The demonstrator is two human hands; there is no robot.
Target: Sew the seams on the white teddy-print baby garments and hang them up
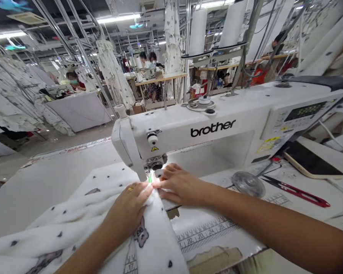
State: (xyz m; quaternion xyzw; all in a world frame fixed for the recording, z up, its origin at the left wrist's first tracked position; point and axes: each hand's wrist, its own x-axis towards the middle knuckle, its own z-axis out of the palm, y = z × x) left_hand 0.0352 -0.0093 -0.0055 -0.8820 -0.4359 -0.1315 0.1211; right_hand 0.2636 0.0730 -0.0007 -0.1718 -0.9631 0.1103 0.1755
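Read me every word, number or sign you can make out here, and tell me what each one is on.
"brother": black lettering on the white industrial sewing machine
"22 23 24 25": black numbers on the white ruler scale on the tabletop
Yellow triangular warning sign: on the machine head, no words
Dark digital display and yellow stickers: too small to read

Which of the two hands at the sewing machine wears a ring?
The left hand, with a gold ring on one finger, resting on the spotted white fabric; the right hand shows no ring.
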